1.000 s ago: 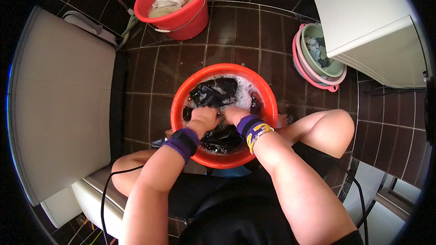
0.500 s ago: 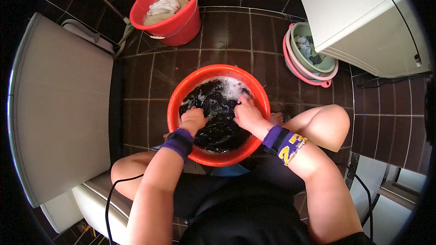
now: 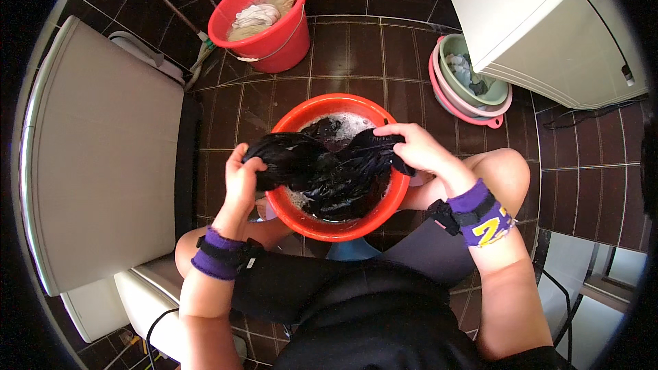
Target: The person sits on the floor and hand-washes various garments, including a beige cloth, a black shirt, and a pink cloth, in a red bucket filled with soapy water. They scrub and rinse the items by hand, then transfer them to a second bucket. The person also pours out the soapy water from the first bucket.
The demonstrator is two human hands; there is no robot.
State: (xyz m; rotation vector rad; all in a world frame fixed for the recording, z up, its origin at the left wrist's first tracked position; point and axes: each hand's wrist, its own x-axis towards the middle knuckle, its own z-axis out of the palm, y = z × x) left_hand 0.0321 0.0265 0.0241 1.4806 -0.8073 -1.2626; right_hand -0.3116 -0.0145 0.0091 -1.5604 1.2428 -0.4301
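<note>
Both hands up at basin-rim level, apart, one each side. Left hand [image 3: 241, 177] sits just outside the left rim, forearm rising from the lower edge, wrist roughly straight, fingers pointing up and away from the body. Its thumb and fingers pinch the left end of a wet black cloth [image 3: 291, 163]. Right hand [image 3: 419, 149] is over the right rim, forearm angled in from lower right, elbow out, fingers pointing left. It grips the cloth's right end, fingers over the top and thumb underneath. Neither hand is empty; both are closed on fabric.

Cloth spans between the hands, bunched at the left end, sagging in the middle into the red-orange basin [image 3: 329, 104] (garment type unclear, too crumpled). The middle part lies lower and nearer the body than the two gripped ends; where it meets the water can't be told, black on black. White suds [image 3: 355, 123] show at the far side of the basin.

Purple wristbands on both wrists: left one [image 3: 214, 253], right one [image 3: 482, 212], dark straps around them. Basin stands on the dark tiled floor [image 3: 346, 48], between the legs. Red bucket [image 3: 282, 51] with pale cloths [image 3: 255, 19] is beyond, to the left.
</note>
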